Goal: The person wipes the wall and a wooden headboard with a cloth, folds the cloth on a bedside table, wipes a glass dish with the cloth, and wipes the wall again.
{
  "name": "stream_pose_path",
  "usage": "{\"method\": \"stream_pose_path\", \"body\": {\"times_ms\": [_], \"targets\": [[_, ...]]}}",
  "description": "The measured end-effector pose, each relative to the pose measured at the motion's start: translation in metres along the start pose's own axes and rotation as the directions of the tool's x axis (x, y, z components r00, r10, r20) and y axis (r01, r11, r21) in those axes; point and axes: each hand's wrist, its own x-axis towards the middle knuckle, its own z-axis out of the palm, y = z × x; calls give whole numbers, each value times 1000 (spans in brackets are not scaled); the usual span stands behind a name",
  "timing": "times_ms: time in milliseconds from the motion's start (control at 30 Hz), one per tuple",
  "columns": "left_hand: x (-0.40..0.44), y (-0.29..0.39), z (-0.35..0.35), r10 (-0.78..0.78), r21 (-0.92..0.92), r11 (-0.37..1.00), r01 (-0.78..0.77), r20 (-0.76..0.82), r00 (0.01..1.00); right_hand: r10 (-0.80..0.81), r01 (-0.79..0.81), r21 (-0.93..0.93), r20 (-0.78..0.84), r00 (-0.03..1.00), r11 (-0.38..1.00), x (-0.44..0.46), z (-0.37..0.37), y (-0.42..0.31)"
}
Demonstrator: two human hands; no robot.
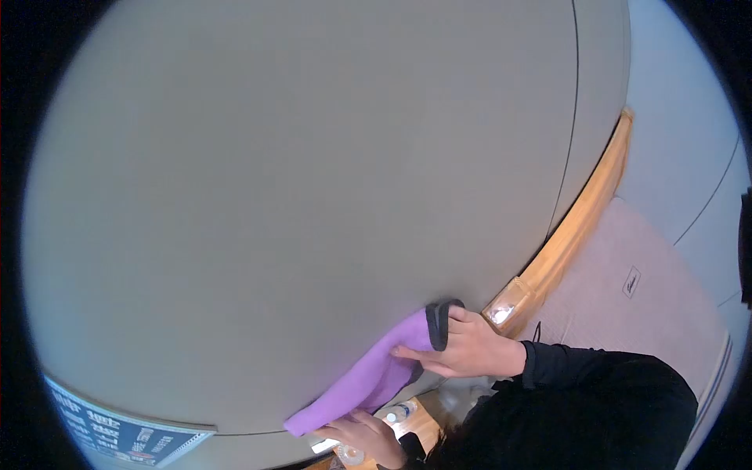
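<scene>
A purple cloth (364,382) with a dark grey edge is stretched slantwise between my two hands, low in the head view. My right hand (474,345) grips its upper end beside the grey band, with fingers closed over the edge and the thumb lying along the purple side. At the lower end, my left hand (366,435) pinches the cloth near its corner. Part of the left hand's fingers is hidden by the fabric. Both wrists come out of black sleeves. The cloth hangs in front of a broad grey surface (298,204).
A wooden bed frame edge (583,223) runs up the right, beside a pinkish mattress (603,290) with a small label. Below my hands, a wooden stand (419,425) bears a clear bottle (401,412). A blue sign with white characters (129,427) is at lower left.
</scene>
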Motion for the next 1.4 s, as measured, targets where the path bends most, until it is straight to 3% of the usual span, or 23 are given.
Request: {"method": "stream_pose_path", "body": {"times_ms": [67,167,333,467,567,600,633,667,767,867,967,1067,1200,1400], "targets": [[11,7,3,8,-28,1000,-10,-92,996,31,-30,17,-20,999,999,6,-4,-2],[34,39,-34,156,82,986,-145,-138,978,169,-164,39,-204,964,986,11,-43,-8],[31,96,-26,414,296,876,-382,-51,909,324,-320,66,-313,893,945,-2,-97,35],[13,139,-2,529,271,807,-525,62,846,529,-518,118,-265,806,847,-22,-132,67],[-3,178,14,658,274,695,-665,130,741,686,-659,190,-231,690,728,-49,-144,95],[-7,193,17,689,312,632,-710,193,698,637,-629,142,-318,702,764,-59,-148,106],[-12,208,21,712,343,564,-751,259,653,684,-669,170,-300,665,724,-70,-150,114],[-18,221,43,757,313,563,-765,177,630,736,-714,191,-268,622,674,-84,-144,130],[-33,260,55,823,347,393,-852,280,494,803,-771,235,-254,539,592,-127,-134,154],[-45,282,69,830,310,387,-868,294,475,856,-806,289,-191,481,517,-163,-120,167],[-34,295,76,838,305,387,-870,278,470,867,-818,287,-199,457,498,-164,-114,172],[-29,303,75,813,297,427,-854,289,506,869,-757,427,-251,426,494,-150,-126,176],[-22,293,35,805,289,534,-794,111,582,774,-615,471,-357,522,632,-129,-154,158],[-16,280,-35,546,268,816,-512,-71,835,509,-301,445,-483,712,843,-86,-187,127]]}}
